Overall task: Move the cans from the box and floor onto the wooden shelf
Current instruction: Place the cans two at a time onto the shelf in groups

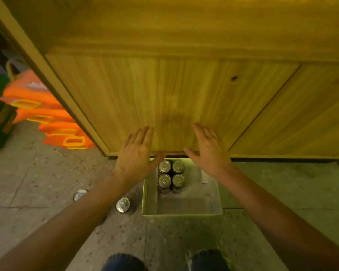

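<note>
Both hands are empty and spread flat, fingers loosely fanned: the left hand (137,153) and the right hand (207,151) hover side by side over the front edge of the wooden shelf (174,90), just above the box; whether the palms touch the wood cannot be told. Four cans (171,174) stand upright in a tight two-by-two block against the far wall of the open cardboard box (211,200), which sits on the stone floor (47,173) with its far edge tucked under the shelf front. The rest of the box floor is bare. Two more cans stand on the floor left of the box: the nearer floor can (123,204) just beside the box's near-left corner, the farther floor can (79,194) partly hidden behind the left forearm. Every can shows its silver lid and pull tab to the camera, so each long axis runs vertical, top end up. They look like sealed drink cans, so probably fairly heavy for their size, stiff along the axis, with thin walls that dent under a hard squeeze and a smooth, possibly slippery skin. The sound hold is likely around the cylinder wall from above or the side, fingers wrapped, not pinched at the rim. The packed four leave little finger room between them, so an outer can seems easiest first.
</note>
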`<action>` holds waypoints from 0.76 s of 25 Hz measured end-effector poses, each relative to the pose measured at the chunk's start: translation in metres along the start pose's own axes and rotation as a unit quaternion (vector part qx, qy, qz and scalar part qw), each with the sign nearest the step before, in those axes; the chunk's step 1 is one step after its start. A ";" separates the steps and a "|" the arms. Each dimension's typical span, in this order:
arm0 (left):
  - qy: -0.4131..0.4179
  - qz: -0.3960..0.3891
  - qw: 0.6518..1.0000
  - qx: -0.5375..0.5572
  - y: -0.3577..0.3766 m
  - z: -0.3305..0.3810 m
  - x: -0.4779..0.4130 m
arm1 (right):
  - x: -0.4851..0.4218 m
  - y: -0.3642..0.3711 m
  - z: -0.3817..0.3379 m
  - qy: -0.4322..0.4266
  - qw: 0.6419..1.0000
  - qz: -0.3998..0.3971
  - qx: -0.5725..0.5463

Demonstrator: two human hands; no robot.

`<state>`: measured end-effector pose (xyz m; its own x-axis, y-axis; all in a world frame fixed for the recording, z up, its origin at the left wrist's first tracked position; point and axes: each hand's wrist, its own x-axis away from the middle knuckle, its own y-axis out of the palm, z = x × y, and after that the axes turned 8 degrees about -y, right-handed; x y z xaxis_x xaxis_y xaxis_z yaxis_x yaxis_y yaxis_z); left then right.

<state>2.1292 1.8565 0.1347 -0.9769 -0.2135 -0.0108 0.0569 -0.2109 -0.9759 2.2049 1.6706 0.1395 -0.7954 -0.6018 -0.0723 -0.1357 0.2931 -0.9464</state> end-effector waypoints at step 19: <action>-0.214 -0.079 0.883 0.410 0.285 -0.023 0.022 | 0.051 0.286 0.076 0.151 0.944 -0.005 -0.294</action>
<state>2.1193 1.8141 -0.1491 -0.8285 -0.4236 0.3662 0.2285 -0.8528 -0.4696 2.1704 1.6669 -0.1584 -0.9124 -0.3933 0.1132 -0.3777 0.7029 -0.6026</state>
